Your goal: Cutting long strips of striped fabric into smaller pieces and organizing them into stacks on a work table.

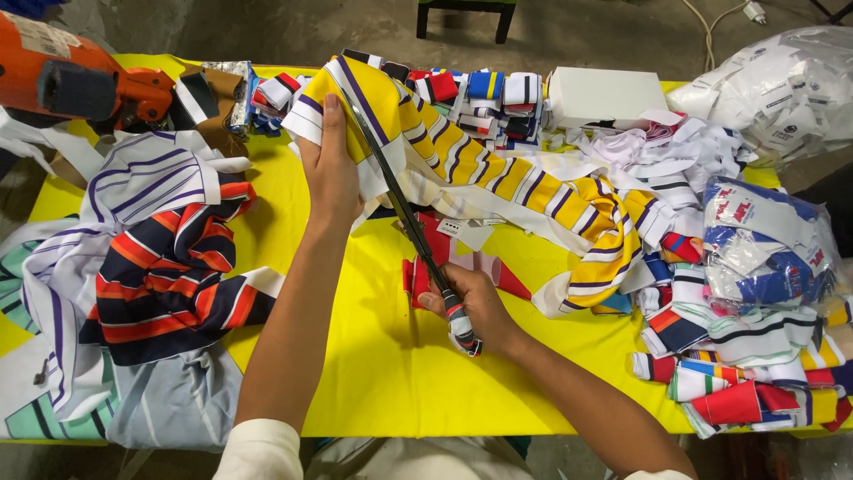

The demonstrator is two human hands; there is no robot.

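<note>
My left hand (330,169) presses and grips the near end of a yellow knit band with purple and white stripes (498,173), which trails right across the yellow table (373,356). My right hand (475,307) is closed on the taped handles of long scissors (404,209). The blades lie along the striped band just right of my left hand, pointing away from me. Small red fabric pieces (426,267) lie under the scissors.
A heap of navy, orange and white striped cloth (160,267) fills the left. Folded striped collars are stacked at the back (484,93) and right (711,356). An orange machine (62,76) sits far left, a white box (604,93) behind, plastic bags (773,240) right.
</note>
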